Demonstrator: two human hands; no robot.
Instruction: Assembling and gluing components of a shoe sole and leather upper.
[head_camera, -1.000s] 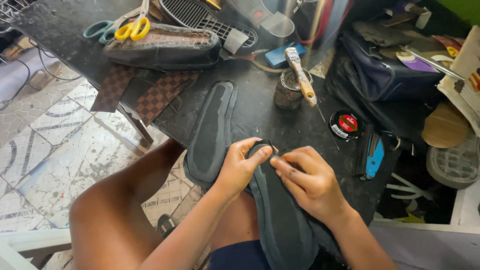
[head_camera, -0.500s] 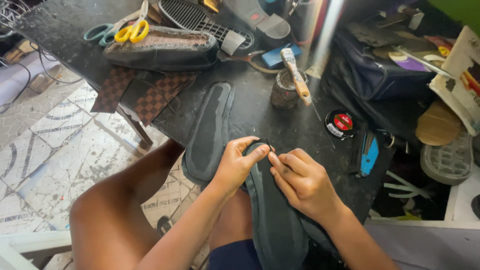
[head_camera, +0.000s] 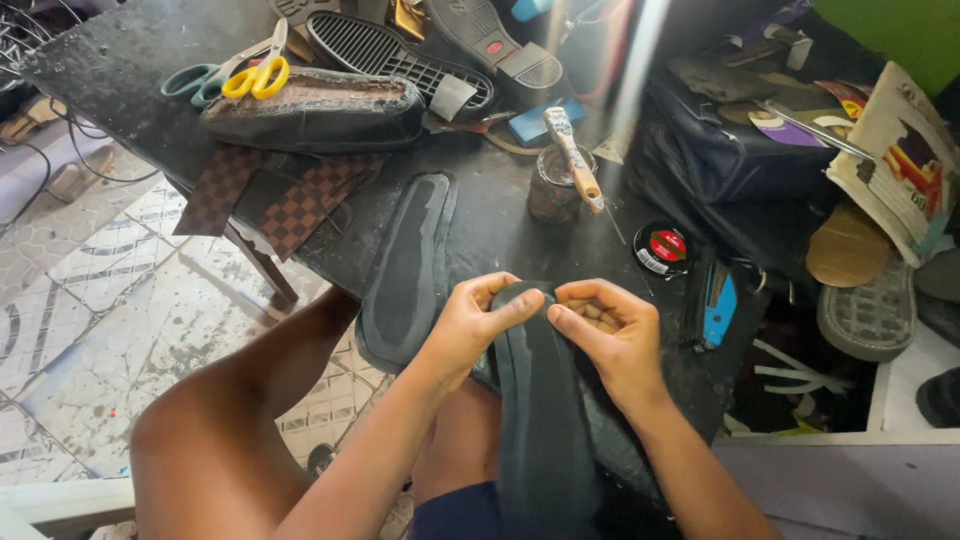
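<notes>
Pinching the toe end of a dark shoe sole (head_camera: 540, 400), both hands work at the near edge of the black workbench (head_camera: 130, 70). Only one view, head camera, looking down.

Left hand (head_camera: 470, 325): fingers curled, thumb pressed onto the sole's rounded tip from the left. Closed on the sole, not just resting.

Right hand (head_camera: 610, 335): mirrors it, thumb and forefinger clamped on the tip from the right. Thumbs nearly meet across the top edge. Looks like pressing or folding the rim, judging by the squeeze; cannot tell if two layers are being bonded.

Sole runs from the hands down over the person's lap toward the bottom of the frame, likely braced on the thigh so both hands can bear on the tip.

Second insole-shaped piece (head_camera: 405, 270) lies flat on the bench just left of the left hand, overhanging the edge, within easy reach. Apart from the held sole.

Small jar (head_camera: 553, 185) with a wooden-handled brush (head_camera: 573, 160) standing in it sits ahead of the hands, probably adhesive, kept near. Round red-and-black tin (head_camera: 662, 250) and blue cutter (head_camera: 718, 312) to the right. Yellow-handled scissors (head_camera: 255, 72) and a checkered fabric piece (head_camera: 290, 195) at far left, near an upturned shoe (head_camera: 315, 110).
</notes>
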